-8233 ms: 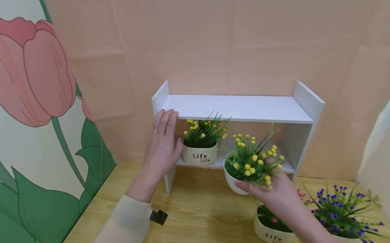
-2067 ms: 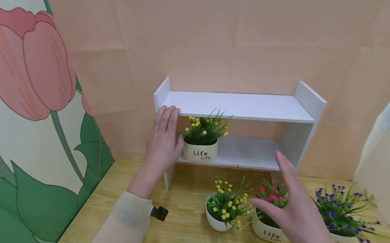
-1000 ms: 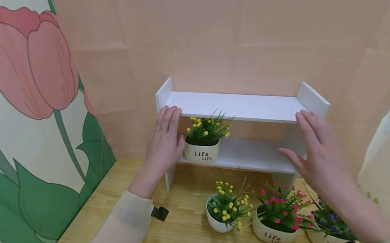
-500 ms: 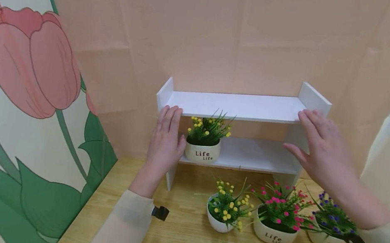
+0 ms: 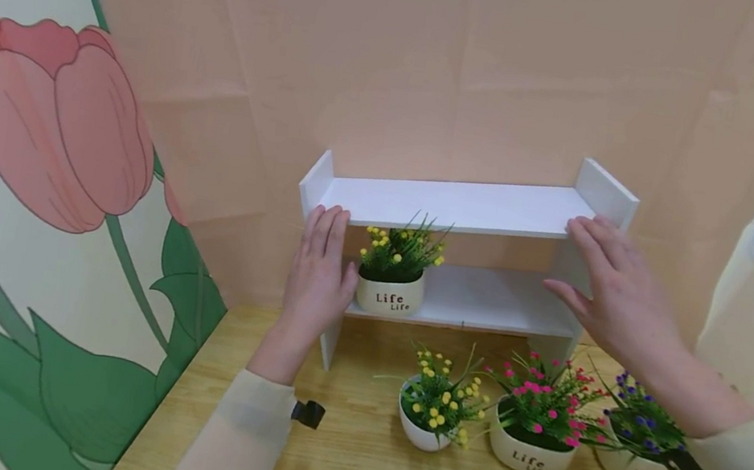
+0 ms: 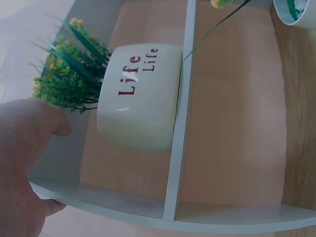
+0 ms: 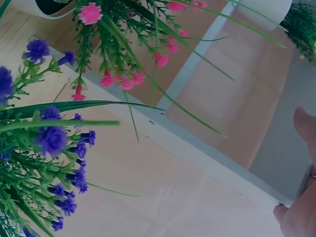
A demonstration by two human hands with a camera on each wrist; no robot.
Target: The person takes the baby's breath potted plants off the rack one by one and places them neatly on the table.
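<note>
A white two-tier shelf (image 5: 455, 201) stands against the back of the table. My left hand (image 5: 316, 279) rests its straight fingers on the shelf's left front edge, thumb apart on the inner side. At the upper right corner, the straight fingers of my right hand (image 5: 614, 283) touch the board and side panel, thumb spread inward. On the lower tier's left end sits a cream pot with yellow flowers (image 5: 389, 295), marked "Life". In the right wrist view, my right thumb (image 7: 305, 126) is inside the side panel and a fingertip outside it.
In front of the shelf on the wooden table (image 5: 344, 457) stand a round white pot with yellow flowers (image 5: 426, 435), a cream pot with pink flowers (image 5: 530, 453) and one with purple flowers (image 5: 642, 469). The right forearm partly covers the purple one. A pink cloth (image 5: 404, 52) hangs behind.
Earlier my right hand held the round pot of yellow flowers before the shelf. That pot then came down onto the table, and the hand rose to the shelf's right end. My left hand stayed.
</note>
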